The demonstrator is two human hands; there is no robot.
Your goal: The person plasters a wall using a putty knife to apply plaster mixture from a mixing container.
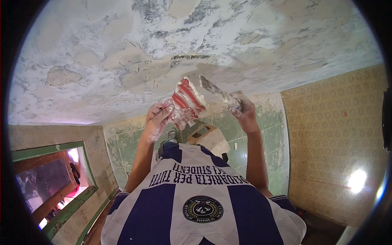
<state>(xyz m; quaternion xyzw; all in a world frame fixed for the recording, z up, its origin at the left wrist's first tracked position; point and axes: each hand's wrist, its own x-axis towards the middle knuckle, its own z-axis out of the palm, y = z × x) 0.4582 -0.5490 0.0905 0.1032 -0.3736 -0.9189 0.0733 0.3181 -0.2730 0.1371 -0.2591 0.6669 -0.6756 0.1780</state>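
Both my arms are raised toward a rough, patchy plastered ceiling [122, 53]. My left hand [157, 120], smeared with white plaster, grips a red and white board [187, 98] loaded with plaster, partly wrapped in clear plastic. My right hand [243, 110] grips the handle of a putty knife [216, 90]. Its plaster-coated blade points up and left, with the tip just beside the top edge of the board. Both tools sit just below a fresh scraped streak [190, 58] in the ceiling.
Green tiles cover the wall [228, 126] behind my hands, and a tan box-like object [210, 138] shows between my forearms. Patterned yellowish wallpaper [335, 134] covers the right wall. A green-framed window [53, 183] is at lower left. My blue and white shirt [196, 204] fills the bottom.
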